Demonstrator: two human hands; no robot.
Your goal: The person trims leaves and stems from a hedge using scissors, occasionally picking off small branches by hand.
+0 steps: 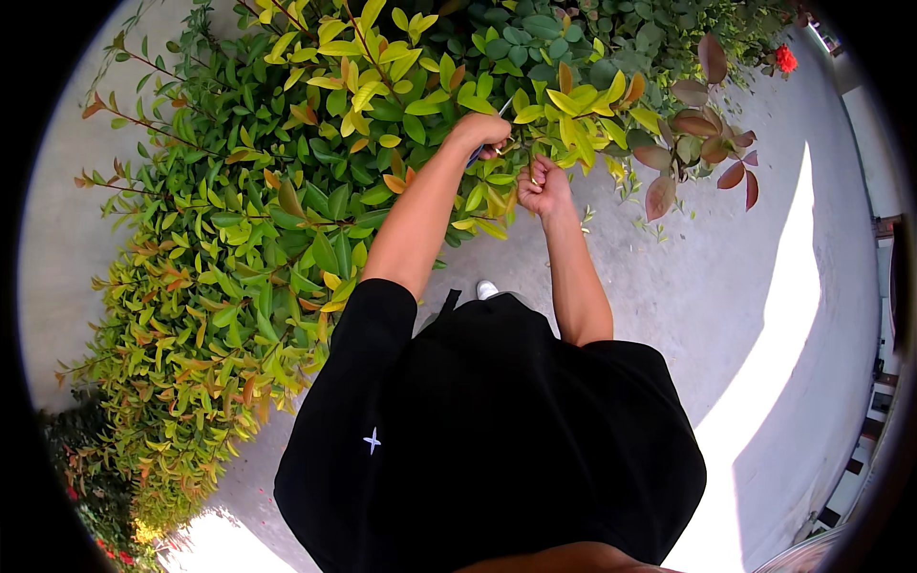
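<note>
My left hand [480, 132] reaches into the leafy shrub [325, 191] with its fingers closed round a pair of scissors [506, 107]. A thin grey blade sticks out above the knuckles, and a bit of dark blue handle shows below the hand. Close by on the right, my right hand [546, 187] is curled in a pinch beside yellow-green leaves [578, 105]. A small yellowish bit shows at its fingers, too small to make out. Leaves hide part of the left fingertips.
Reddish-brown leaves [702, 138] hang to the right of my hands. Farther right is a red flower [784, 59]. Fallen leaf bits [650, 227] lie on the grey pavement [659, 286], which a bright sunlit strip [778, 334] crosses. A white shoe [486, 288] shows below my hands.
</note>
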